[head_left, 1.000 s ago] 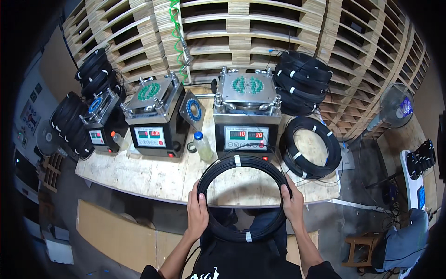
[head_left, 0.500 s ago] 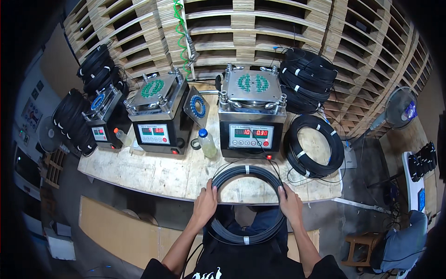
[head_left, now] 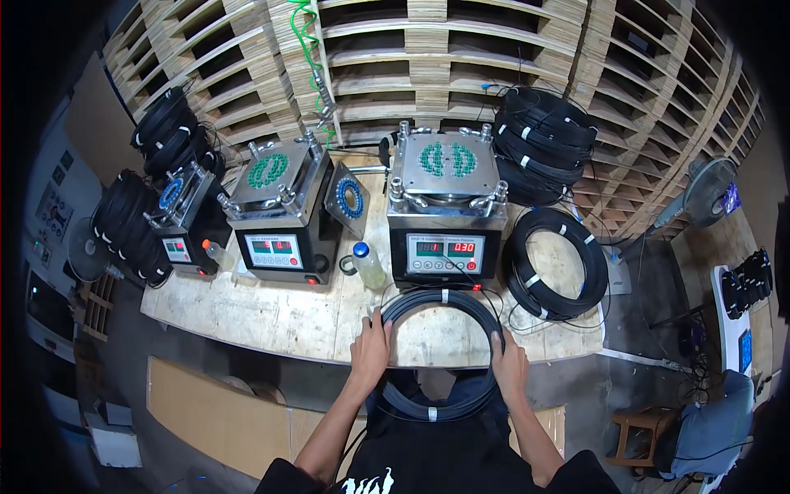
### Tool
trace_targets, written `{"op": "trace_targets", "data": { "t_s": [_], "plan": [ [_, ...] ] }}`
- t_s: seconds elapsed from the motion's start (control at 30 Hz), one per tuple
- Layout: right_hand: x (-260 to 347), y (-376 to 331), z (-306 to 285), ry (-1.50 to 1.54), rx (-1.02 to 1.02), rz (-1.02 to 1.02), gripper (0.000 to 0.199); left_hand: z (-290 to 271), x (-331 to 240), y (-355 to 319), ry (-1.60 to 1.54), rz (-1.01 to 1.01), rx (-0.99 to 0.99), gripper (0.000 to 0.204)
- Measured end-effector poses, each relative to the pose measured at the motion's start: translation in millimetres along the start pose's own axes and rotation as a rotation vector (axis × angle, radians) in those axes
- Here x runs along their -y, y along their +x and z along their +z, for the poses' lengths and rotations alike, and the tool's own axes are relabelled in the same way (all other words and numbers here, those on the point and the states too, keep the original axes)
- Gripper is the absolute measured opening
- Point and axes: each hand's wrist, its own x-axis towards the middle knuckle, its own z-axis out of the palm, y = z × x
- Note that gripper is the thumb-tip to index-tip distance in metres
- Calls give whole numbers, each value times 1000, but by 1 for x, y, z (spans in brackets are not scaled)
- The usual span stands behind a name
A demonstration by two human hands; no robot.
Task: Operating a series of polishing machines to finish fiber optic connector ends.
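Note:
Between my hands is a coil of black cable (head_left: 445, 295), bound with white bands at its far and near sides. Its far part rests on the wooden table and its near part overhangs the front edge above my lap. My left hand (head_left: 372, 344) is closed round the coil's left side. On the opposite side my right hand (head_left: 509, 362) grips it too, fingers curled over the cable. Just beyond the coil stands a polishing machine (head_left: 446, 206) with a lit red and green display and a metal top plate of green-ringed pieces. Loose cable ends run near its base.
Two similar machines (head_left: 276, 214) (head_left: 183, 222) stand to the left. A blue-capped bottle (head_left: 369, 267) is beside the middle one. Another black coil (head_left: 597, 276) lies on the right of the table (head_left: 329, 329), with stacked coils (head_left: 547, 140) behind. Wooden pallets (head_left: 477, 49) rise at the back.
The coil has shifted slightly toward the machine with both hands still on it. My view has moved a little. The right machine's display reading has changed.

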Motion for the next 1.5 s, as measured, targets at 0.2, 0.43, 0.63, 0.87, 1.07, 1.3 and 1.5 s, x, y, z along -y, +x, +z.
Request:
{"op": "trace_targets", "data": {
  "t_s": [0.2,0.43,0.63,0.87,1.07,1.3,1.5],
  "plan": [
    [7,-4,-3,-28,-28,-6,40,-5,0,-5,5,-6,13,45],
    [-13,18,-6,-121,-44,-131,34,-13,0,-4,161,4,42,52],
    [-20,39,-12,-17,-2,-229,39,-7,46,22,-68,45,-28,66],
    [4,32,-60,-83,49,-249,56,-43,49,34,-280,115,127,81],
    [51,85,-125,-48,107,-254,45,-119,-7,70,-331,353,-36,42],
    [155,264,-111,365,-83,-543,34,-162,-80,194,-619,484,-125,36],
    [171,352,-52,439,-106,-394,44,-153,-107,237,-724,337,246,36]
  ]
}}
